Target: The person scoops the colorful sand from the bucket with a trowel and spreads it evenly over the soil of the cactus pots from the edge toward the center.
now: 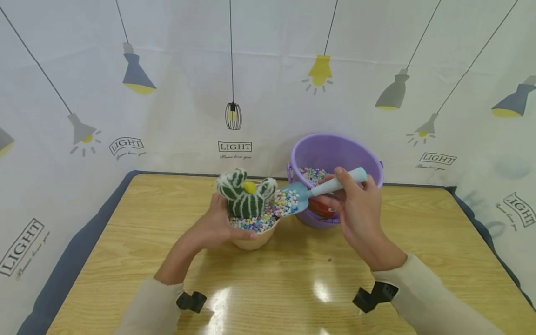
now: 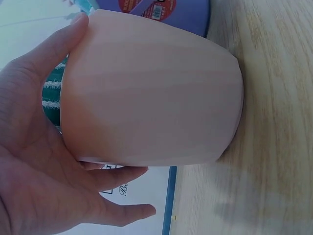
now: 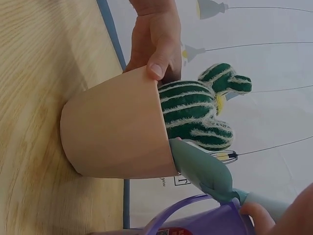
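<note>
A peach flower pot (image 1: 253, 241) stands on the table, holding a plush green cactus (image 1: 247, 204) and small multicoloured pebbles (image 1: 256, 224). My left hand (image 1: 214, 224) grips the pot near its rim, thumb in front; two fingers show beyond its far side in the left wrist view. Between thumb and fingers, my right hand (image 1: 359, 207) holds the handle of a light-blue toy shovel (image 1: 335, 185). Pebbles fill the shovel's scoop, whose tip rests at the pot's right rim. In the right wrist view, the scoop (image 3: 203, 169) slants against the rim beside the cactus.
Right behind the shovel stands a purple bucket (image 1: 301, 149) with more coloured pebbles (image 1: 313, 175) and a red label. One loose pink pebble (image 1: 329, 259) lies on the wooden table (image 1: 268, 288). A white curtain (image 1: 268, 83) printed with lamps hangs behind the table.
</note>
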The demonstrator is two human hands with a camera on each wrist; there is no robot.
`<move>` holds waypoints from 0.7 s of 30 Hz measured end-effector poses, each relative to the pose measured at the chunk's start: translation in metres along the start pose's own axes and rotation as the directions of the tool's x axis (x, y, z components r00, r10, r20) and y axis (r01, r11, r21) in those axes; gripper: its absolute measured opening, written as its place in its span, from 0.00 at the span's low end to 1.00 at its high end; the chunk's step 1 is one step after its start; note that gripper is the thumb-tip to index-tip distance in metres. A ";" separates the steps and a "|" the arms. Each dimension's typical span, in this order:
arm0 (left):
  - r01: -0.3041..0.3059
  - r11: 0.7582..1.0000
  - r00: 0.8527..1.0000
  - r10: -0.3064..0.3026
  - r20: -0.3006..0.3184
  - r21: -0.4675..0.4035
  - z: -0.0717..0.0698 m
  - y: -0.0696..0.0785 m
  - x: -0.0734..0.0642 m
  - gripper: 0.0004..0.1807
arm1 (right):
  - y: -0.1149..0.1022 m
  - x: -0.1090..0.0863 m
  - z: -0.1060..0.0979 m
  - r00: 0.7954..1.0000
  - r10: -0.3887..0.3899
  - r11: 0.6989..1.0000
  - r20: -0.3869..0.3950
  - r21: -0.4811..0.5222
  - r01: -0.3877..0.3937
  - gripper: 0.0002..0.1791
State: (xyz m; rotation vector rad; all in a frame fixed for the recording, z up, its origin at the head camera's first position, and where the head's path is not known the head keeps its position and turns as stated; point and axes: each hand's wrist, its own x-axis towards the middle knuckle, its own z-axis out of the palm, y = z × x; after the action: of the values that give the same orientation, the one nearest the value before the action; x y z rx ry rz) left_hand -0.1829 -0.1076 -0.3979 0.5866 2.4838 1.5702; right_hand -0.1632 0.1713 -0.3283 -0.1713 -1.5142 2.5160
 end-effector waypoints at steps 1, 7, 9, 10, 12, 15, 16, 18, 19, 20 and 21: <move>-0.007 1.000 1.000 0.007 0.001 -0.005 0.000 0.000 0.000 0.62 | 0.000 0.000 0.001 1.000 -0.001 1.000 -0.001 -0.002 0.001 0.20; -0.073 0.995 0.997 0.074 0.016 -0.064 -0.001 -0.001 0.004 0.57 | -0.002 0.001 0.004 1.000 -0.011 1.000 -0.009 -0.019 0.011 0.19; -0.090 0.992 0.995 0.092 0.025 -0.086 -0.002 -0.001 0.005 0.55 | -0.002 0.001 0.004 1.000 -0.018 1.000 -0.007 -0.022 0.018 0.19; -0.094 0.991 0.995 0.097 0.031 -0.096 -0.002 -0.002 0.005 0.55 | -0.001 0.000 0.005 1.000 -0.024 0.999 -0.003 -0.024 0.024 0.19; -0.094 0.990 0.994 0.099 0.044 -0.109 -0.004 -0.003 0.006 0.55 | 0.001 0.000 0.005 1.000 -0.031 0.999 0.005 -0.029 0.031 0.19; -0.102 0.987 0.992 0.110 0.062 -0.126 -0.006 -0.005 0.008 0.55 | 0.003 -0.002 0.007 0.999 -0.043 0.998 0.013 -0.053 0.044 0.19; -0.106 0.986 0.991 0.116 0.069 -0.130 -0.007 -0.005 0.008 0.55 | 0.004 -0.002 0.007 0.999 -0.047 0.997 0.014 -0.063 0.048 0.18; -0.109 0.986 0.990 0.119 0.077 -0.124 -0.009 -0.006 0.009 0.55 | 0.005 -0.003 0.009 0.998 -0.054 0.995 0.012 -0.079 0.055 0.19; -0.108 0.987 0.990 0.118 0.081 -0.120 -0.009 -0.006 0.009 0.55 | 0.005 -0.003 0.010 0.998 -0.061 0.994 0.009 -0.089 0.062 0.18; -0.107 0.987 0.989 0.117 0.086 -0.117 -0.010 -0.006 0.009 0.55 | 0.005 -0.003 0.011 0.998 -0.068 0.993 0.008 -0.097 0.069 0.18; -0.100 0.988 0.990 0.111 0.091 -0.114 -0.011 -0.006 0.009 0.56 | 0.005 -0.004 0.012 0.997 -0.075 0.992 0.012 -0.100 0.076 0.18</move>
State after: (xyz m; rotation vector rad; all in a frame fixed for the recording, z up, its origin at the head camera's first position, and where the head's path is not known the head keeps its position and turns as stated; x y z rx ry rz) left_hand -0.1961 -0.1152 -0.3972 0.7693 2.3145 1.6607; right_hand -0.1624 0.1579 -0.3272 -0.1170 -1.6200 2.3868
